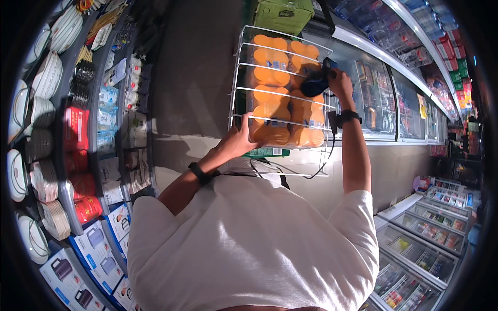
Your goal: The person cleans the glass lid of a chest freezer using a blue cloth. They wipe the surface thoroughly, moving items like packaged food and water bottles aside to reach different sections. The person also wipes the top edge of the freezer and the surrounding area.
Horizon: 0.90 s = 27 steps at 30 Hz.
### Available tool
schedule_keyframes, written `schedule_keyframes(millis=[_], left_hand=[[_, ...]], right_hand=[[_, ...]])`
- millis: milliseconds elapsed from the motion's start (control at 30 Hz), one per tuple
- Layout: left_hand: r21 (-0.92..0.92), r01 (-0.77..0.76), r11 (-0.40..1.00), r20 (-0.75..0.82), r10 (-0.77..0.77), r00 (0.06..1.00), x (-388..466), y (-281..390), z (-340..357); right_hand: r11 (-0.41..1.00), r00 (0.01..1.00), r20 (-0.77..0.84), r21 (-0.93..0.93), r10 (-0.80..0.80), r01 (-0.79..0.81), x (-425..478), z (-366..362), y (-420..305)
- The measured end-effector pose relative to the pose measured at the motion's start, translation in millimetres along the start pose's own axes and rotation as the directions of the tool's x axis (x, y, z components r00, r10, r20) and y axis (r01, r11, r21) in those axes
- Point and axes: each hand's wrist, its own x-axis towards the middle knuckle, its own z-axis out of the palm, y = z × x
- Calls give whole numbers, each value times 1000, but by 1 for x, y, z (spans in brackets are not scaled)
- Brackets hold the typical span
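White wire rack (281, 88) stands before me, with shrink-wrapped packs of orange-capped containers (270, 103) behind its bars. My left hand (240, 137) rests at the rack's lower left corner, thumb up against the packs and the wire; its grip is partly hidden. In my right hand (341, 85) is a dark handheld object, probably a barcode scanner (314, 83), held over the rack's right side. A black cable (330, 155) hangs below my right wrist and loops toward my body. Both wrists wear black bands.
A green carton (284, 15) sits beyond the rack. Glass-topped freezers (375, 101) run along the right, below shelves of bottles. More freezers (424, 233) stand at lower right. On the left, shelves hold stacked plates (46, 76), red packages (76, 128) and boxes picturing kettles (95, 239).
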Motion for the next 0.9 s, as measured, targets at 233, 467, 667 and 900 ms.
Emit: schedule_keyframes(millis=[233, 467, 667, 900], left_hand=[[-187, -59, 980, -45, 52, 998, 4, -4, 10], [-215, -310, 926, -239, 257, 936, 11, -7, 26], [-415, -148, 898, 57, 188, 981, 15, -40, 25], [-22, -178, 984, 171, 179, 969, 19, -3, -14]], right_hand=[[969, 980, 198, 246, -19, -30, -35, -13, -38], [891, 830, 414, 408, -373, 196, -153, -29, -149], [829, 916, 247, 541, -316, 140, -264, -133, -164], [637, 956, -103, 765, 274, -100, -374, -141, -156]])
